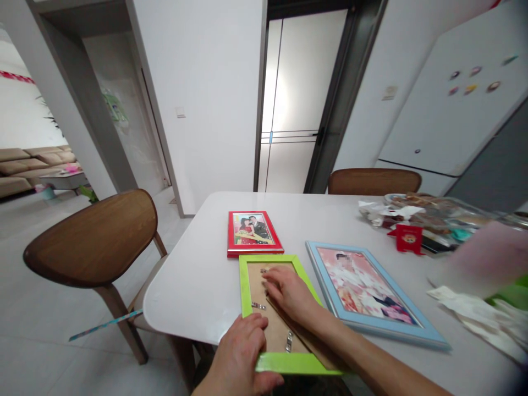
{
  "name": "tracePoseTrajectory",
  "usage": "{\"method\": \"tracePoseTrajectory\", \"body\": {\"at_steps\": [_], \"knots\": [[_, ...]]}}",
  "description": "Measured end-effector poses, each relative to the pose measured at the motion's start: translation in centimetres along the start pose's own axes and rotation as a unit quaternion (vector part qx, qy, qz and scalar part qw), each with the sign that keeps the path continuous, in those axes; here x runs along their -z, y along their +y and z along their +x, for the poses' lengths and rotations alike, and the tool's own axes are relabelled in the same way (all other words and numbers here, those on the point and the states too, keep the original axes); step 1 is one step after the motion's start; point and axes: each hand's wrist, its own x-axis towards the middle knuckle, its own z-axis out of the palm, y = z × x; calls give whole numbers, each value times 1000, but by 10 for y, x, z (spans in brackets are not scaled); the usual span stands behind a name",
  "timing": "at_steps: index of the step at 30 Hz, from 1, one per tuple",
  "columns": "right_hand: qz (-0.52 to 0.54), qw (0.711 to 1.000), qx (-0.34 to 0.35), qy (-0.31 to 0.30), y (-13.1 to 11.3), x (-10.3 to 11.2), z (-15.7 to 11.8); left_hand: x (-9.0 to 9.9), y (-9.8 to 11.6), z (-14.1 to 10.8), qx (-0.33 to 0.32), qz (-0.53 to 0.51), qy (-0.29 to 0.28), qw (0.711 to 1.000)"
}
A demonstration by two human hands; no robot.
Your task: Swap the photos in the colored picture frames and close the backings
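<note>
A light-green picture frame (289,364) lies face down near the table's front edge, its brown backing board (274,330) showing. My left hand (243,346) grips the frame's lower left side, thumb at the near rail and fingers over the left one. My right hand (289,291) reaches across the board with curled fingers. Their tips rest by a small metal clip (263,270) near the top; whether they pinch anything is hidden. More metal clips sit at the left (258,306) and near edge (289,341). A brown stand leg (313,344) runs under my right forearm.
A red picture frame (256,250) lies just beyond the green one, and a larger blue picture frame (396,324) to the right. Clutter with a red packet (409,238) and white tissue (466,308) covers the table's right side. A wooden chair (94,236) stands at left.
</note>
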Motion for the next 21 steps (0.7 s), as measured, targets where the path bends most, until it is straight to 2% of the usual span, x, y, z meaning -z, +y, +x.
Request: {"method": "tracePoseTrajectory", "body": {"at_steps": [5, 12, 17, 21], "knots": [[-16, 997, -76, 20, 19, -14, 34, 0, 1, 1, 25, 10, -15, 1000], [-34, 988, -146, 40, 29, -26, 51, 3, 8, 4, 55, 17, -42, 997], [-12, 985, -160, 57, 32, -25, 59, 6, 9, 3, 63, 30, -53, 996], [47, 988, -133, 60, 32, -12, 50, 6, 16, 6, 58, 42, -53, 996]]}}
